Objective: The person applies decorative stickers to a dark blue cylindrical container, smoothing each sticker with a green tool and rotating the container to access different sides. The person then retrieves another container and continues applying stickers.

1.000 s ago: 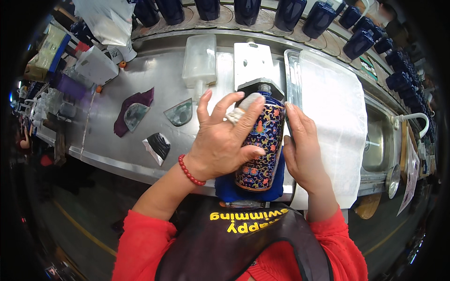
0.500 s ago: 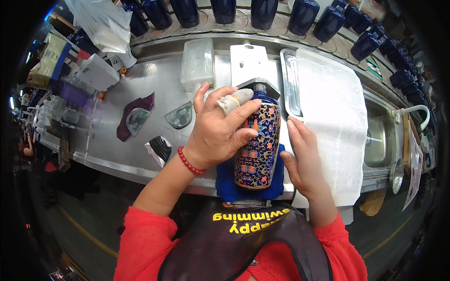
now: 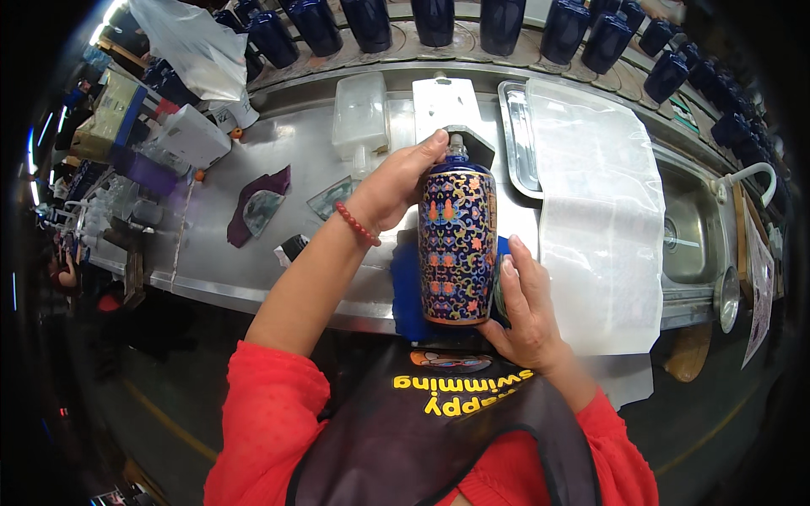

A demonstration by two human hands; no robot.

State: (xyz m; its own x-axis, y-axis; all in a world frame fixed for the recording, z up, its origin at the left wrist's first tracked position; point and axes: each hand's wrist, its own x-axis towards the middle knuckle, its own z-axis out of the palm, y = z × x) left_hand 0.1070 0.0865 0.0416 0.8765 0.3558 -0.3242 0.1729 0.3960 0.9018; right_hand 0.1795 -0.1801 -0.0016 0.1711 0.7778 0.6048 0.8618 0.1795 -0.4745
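A dark blue bottle [image 3: 456, 244] with a colourful floral and scroll pattern lies lengthwise before me, its clear-topped neck pointing away. My left hand [image 3: 395, 187], with a red bead bracelet, is closed round the shoulder and neck end, the thumb side near the neck. My right hand [image 3: 530, 314] holds the base end, thumb at the lower rim and fingers along the right side. A dark greenish edge shows between those fingers and the bottle; I cannot make out what it is. Under the bottle lies a blue cloth [image 3: 408, 291], at the table's front edge.
Left on the metal table [image 3: 312, 291] are a purple cloth [image 3: 243, 221], curved greenish pieces and a translucent plastic container [image 3: 359, 114]. At right lie a steel tray [image 3: 516, 139], white paper sheets [image 3: 599, 228] and a sink [image 3: 688, 228]. Plain blue bottles [image 3: 371, 25] line the back.
My left hand has moved from across the bottle's upper face to its neck end. My right hand has come in against the base. The bottle has shifted slightly left and away.
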